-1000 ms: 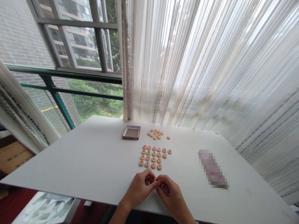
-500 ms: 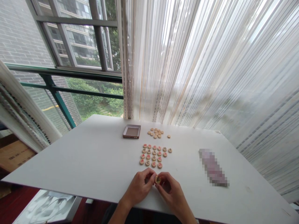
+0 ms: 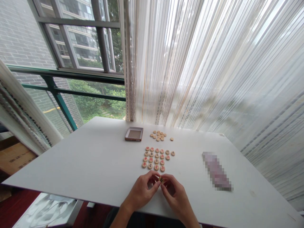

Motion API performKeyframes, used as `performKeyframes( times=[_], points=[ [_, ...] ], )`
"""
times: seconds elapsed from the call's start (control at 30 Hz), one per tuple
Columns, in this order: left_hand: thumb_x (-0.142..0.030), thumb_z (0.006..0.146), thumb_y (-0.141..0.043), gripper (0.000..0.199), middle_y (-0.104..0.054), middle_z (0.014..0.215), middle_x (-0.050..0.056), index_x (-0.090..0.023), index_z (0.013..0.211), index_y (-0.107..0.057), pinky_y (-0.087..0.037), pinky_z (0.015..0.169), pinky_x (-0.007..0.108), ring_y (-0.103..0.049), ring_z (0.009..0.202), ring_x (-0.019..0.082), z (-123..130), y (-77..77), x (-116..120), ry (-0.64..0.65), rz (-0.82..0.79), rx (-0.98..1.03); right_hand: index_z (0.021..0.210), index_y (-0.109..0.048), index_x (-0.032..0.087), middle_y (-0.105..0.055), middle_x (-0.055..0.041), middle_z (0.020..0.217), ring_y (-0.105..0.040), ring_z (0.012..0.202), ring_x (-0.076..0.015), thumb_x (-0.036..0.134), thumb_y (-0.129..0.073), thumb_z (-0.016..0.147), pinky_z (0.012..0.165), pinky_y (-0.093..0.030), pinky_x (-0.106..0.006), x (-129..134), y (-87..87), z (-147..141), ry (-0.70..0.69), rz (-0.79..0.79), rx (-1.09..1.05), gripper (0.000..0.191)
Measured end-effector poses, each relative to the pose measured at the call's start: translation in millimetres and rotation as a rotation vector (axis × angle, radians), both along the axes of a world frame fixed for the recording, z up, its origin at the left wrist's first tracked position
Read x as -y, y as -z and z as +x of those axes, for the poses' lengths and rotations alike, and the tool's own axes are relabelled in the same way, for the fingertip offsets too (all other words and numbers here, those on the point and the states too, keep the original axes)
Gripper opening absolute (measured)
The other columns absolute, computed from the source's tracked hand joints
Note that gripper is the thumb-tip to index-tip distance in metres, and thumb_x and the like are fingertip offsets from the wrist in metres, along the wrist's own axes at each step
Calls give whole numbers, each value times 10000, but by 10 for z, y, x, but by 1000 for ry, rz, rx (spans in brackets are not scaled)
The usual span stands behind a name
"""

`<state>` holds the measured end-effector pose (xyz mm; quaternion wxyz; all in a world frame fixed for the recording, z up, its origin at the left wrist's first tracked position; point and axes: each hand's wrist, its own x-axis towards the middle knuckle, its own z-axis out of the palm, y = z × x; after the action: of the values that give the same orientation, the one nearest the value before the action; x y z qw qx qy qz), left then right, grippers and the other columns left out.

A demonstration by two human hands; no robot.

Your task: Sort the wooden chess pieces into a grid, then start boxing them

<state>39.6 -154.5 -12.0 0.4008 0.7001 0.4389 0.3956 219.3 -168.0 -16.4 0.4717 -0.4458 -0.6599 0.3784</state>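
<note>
A: ok so what've the hands got rn?

B: L hand (image 3: 144, 189) & R hand (image 3: 174, 191) are both pinched in on one small round light-wood pc w/ a black character (image 3: 161, 180). Thumb + fingertips of each are drawn in tight at its edges, L hand on one side, R hand on the other. Char side's tipped up toward the cam, tbh too small to read.

A: where's that pc, on the counter?

B: nah, looks held up just over the near part of the white flat-topped counter (image 3: 83, 158), b/w the hands. Can't tell how high tho.

A: & the rest of the set?

B: just beyond the hands there's a block of round wooden pcs w/ red or black chars (image 3: 156, 155), face up, 4 rows. Far row has 6, next 5, then 4 & 4. Past that, a loose bunch of plain tan wooden discs (image 3: 159, 135), w/ one lone tan disc (image 3: 171, 139) a bit to the R.

A: anything else?

B: yep, open square box w/ brown sides & pale rim (image 3: 134, 134), L of the bunch. Far R = flat pinkish item, pixelated (image 3: 217, 172), can't ID it. Sheer striped curtain (image 3: 166, 63) hangs behind the counter.
</note>
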Motion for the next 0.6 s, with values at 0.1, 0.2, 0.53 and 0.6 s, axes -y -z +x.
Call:
performKeyframes(
  times=[0.1,0.2,0.53,0.6],
  points=[
    [-352,923,-588,219,-737,918,33,-209,1079,-644,-540,749,244,-680,793,166,0,-8,0,-5,-2,-4,1088,-671,194,-733,-101,957,-697,861,-233,474,-597,928,793,-579,-322,8,-42,0,-13,-30,-1,330],
    [-323,909,-610,209,-739,925,24,-213,1085,-642,-541,759,239,-685,796,160,3,-18,-2,17,2,9,1045,-682,198,-738,-102,952,-706,867,-246,526,-582,921,804,-578,-333,6,-38,-14,14,-49,-29,364],
    [-211,828,-660,149,-730,832,1,-216,975,-684,-522,726,235,-666,730,150,22,18,2,23,28,-54,887,-657,192,-738,-55,801,-697,739,-209,485,-669,879,682,-541,-282,-31,54,2,0,-101,-22,293],
    [-203,822,-659,148,-729,828,-1,-218,966,-687,-518,727,235,-666,730,150,20,19,13,24,32,-62,877,-653,191,-738,-48,793,-689,725,-201,475,-674,879,668,-529,-274,-32,75,11,2,-113,-14,284]
  ],
)
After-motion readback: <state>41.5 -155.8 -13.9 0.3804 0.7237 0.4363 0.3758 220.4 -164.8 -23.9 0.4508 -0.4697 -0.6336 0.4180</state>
